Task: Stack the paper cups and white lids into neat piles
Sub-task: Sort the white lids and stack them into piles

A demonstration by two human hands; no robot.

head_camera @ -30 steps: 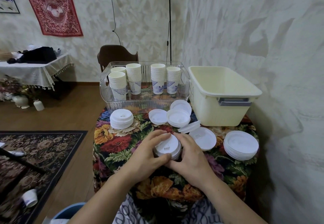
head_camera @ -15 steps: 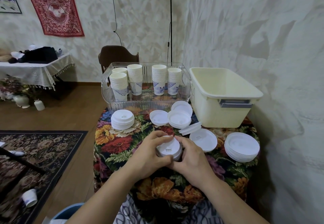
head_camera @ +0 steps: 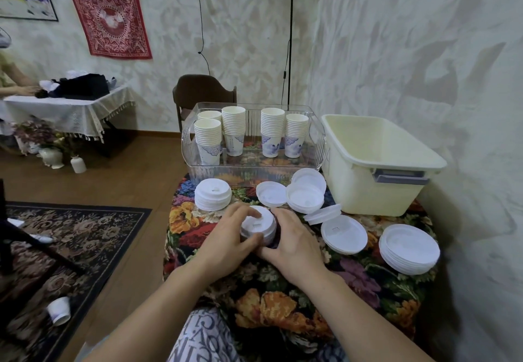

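Both hands, left [head_camera: 226, 244] and right [head_camera: 294, 244], curl around a small lid pile [head_camera: 258, 224], hiding its lower edge.

You get soft, even indoor light, moderately bright. Shadows streak the textured cream wall [head_camera: 410, 64] on the right. Straight lines bow near the frame edges; the far-left edge smears slightly.

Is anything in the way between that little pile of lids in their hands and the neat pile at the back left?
Nothing visible. Left hand and right hand grip the small lid pile; only bare tablecloth separates it from the back-left lid stack.
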